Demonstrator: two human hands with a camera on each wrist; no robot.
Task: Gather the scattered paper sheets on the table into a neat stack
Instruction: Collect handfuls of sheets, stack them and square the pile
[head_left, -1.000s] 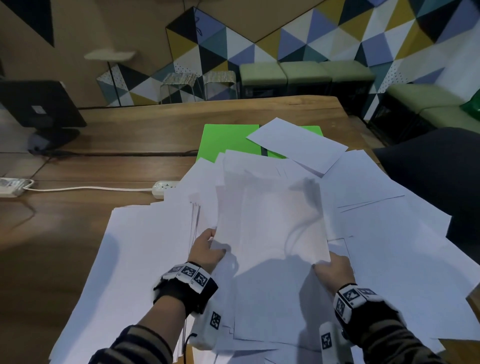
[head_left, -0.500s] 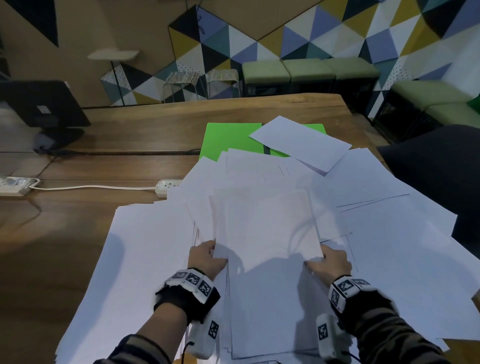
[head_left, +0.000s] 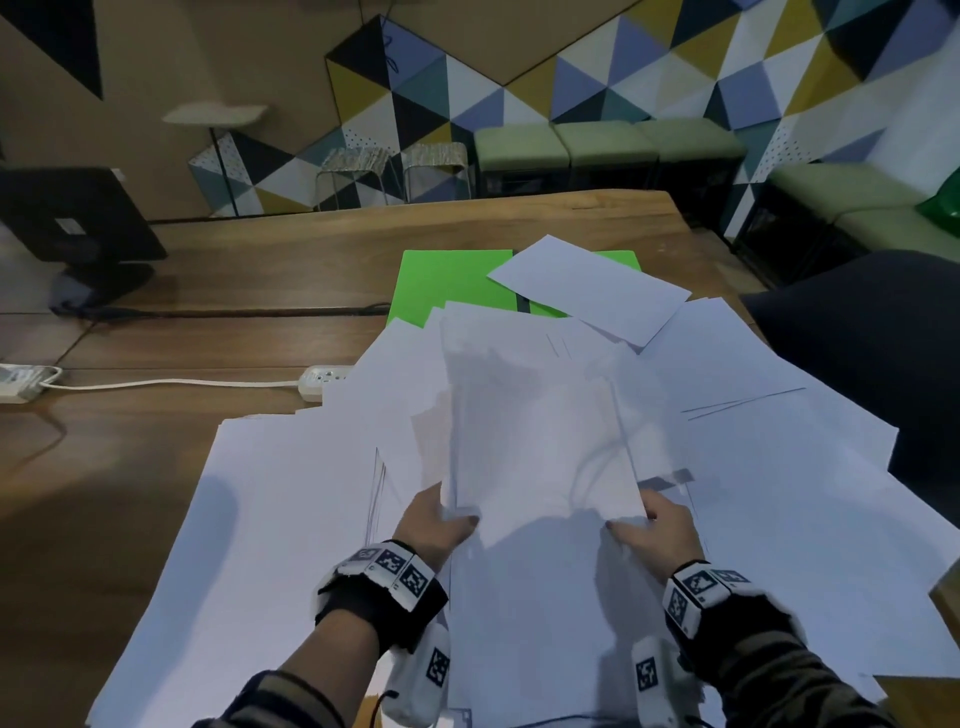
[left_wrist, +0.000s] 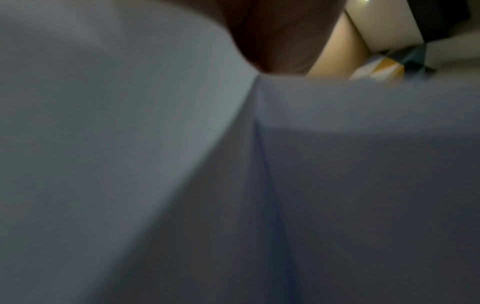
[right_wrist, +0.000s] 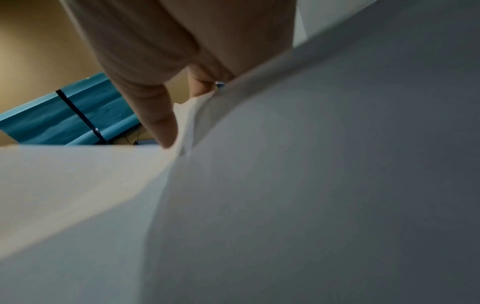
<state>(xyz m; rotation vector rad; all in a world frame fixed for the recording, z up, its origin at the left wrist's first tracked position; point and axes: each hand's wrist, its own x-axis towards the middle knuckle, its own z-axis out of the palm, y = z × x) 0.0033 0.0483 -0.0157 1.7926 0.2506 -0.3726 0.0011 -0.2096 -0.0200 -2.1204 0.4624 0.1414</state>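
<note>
A bundle of white paper sheets (head_left: 540, 441) is held up in front of me, tilted, above the spread of loose sheets (head_left: 291, 545) on the wooden table (head_left: 234, 270). My left hand (head_left: 441, 525) grips the bundle's lower left corner, thumb on top. My right hand (head_left: 649, 530) grips its lower right corner. In the right wrist view the fingers (right_wrist: 161, 115) pinch several sheet edges (right_wrist: 192, 115). The left wrist view is filled by blurred paper (left_wrist: 130, 164), with only a bit of the hand showing at the top.
A green folder (head_left: 447, 286) lies at the far end of the pile, partly under a single white sheet (head_left: 592, 291). A white power strip (head_left: 322, 379) with its cable lies to the left. A dark monitor (head_left: 72, 223) stands far left, a dark chair (head_left: 872, 353) at right.
Both hands have lifted the bundle of sheets and drawn it nearer to me. Both thumbs now show on top of the bundle's lower corners.
</note>
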